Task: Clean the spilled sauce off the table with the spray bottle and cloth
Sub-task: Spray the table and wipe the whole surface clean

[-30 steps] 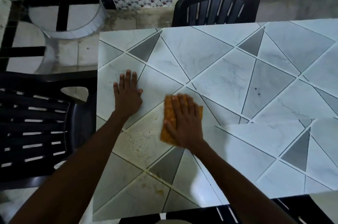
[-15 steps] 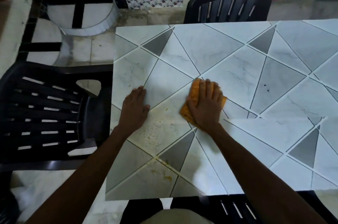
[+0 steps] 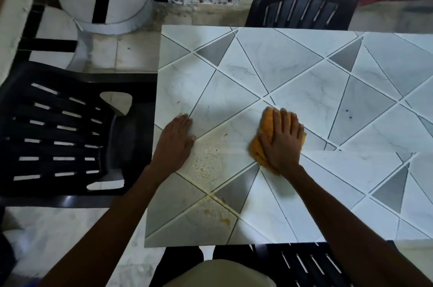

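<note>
Both hands flat: right hand [image 3: 282, 143] hides most of cloth [image 3: 268, 120]; left hand [image 3: 175, 143] empty.

On the table [image 3: 304, 71], the cloth [image 3: 269, 122] lies right of the sauce [image 3: 208, 164].

Both forearms bare, no sleeves in view. No rings, watch or bands visible on left hand [image 3: 174, 146] or right hand [image 3: 282, 146]. Beige garment [image 3: 220, 273] at bottom edge, lap area.
</note>
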`<state>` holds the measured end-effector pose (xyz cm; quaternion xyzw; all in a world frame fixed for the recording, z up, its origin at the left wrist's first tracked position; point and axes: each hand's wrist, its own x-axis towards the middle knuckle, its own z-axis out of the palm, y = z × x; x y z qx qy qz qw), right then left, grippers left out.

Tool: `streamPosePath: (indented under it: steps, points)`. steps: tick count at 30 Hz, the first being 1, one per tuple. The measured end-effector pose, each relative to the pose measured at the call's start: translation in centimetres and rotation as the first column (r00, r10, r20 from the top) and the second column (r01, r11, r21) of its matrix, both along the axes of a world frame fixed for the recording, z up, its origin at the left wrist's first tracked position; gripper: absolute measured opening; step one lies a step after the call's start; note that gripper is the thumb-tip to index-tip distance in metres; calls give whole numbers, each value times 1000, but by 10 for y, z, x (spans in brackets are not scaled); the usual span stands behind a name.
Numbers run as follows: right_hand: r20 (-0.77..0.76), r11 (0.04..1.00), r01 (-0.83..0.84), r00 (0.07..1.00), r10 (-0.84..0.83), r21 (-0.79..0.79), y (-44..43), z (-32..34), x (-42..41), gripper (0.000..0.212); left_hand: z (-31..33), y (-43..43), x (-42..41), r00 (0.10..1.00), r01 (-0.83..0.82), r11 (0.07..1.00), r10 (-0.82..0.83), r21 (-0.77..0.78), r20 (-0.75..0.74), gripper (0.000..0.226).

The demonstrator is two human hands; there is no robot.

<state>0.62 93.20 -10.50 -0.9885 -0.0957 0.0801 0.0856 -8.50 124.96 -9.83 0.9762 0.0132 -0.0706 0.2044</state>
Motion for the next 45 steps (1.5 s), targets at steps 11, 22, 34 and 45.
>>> streamPosePath:
  steps: [11, 22, 34, 45]
  points:
    - [-15, 854, -520, 854, 520, 25, 91, -5, -89, 81, 1, 41, -29, 997, 79, 989, -76, 126, -27, 57]
    - [-21, 999, 47, 999, -47, -27, 148, -2, 54, 83, -4, 41, -40, 999, 22, 999, -21, 24, -32, 56]
    - [24, 832, -555, 831, 555, -12, 136, -4, -39, 77, -6, 56, -54, 990, -139, 981, 141, -136, 10, 56]
    - [-35, 999, -47, 998, 47, -6, 336, 2, 174, 84, -9, 51, -60, 937, -294, 822, 348, -487, 21, 56]
